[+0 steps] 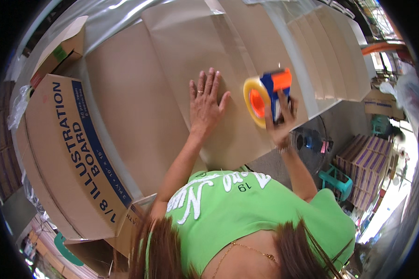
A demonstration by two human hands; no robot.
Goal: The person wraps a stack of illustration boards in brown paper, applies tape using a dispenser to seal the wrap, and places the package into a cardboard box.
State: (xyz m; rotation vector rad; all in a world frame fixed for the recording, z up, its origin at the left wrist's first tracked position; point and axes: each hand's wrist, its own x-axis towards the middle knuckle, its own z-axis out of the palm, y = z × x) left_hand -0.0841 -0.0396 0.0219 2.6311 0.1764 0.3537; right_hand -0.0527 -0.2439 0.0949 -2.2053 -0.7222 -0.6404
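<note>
My left hand (206,106) lies flat on a large brown cardboard sheet (125,111), fingers stretched out and a ring on one of them. To its right, my right hand (280,118) grips a tape dispenser (267,95) with an orange and blue body and a wide roll of yellowish tape. The dispenser is held over the sheet's right part; whether it touches the cardboard I cannot tell. Fold lines cross the cardboard, and a strip of shiny tape (228,39) seems to run along it near the far edge.
A printed cardboard box (74,158) stands at the left, with a smaller open box (63,49) beyond it. Stacked flat cardboard (330,53) lies at the far right of the table. On the floor at right are a teal stool (336,182) and striped bundles (365,162).
</note>
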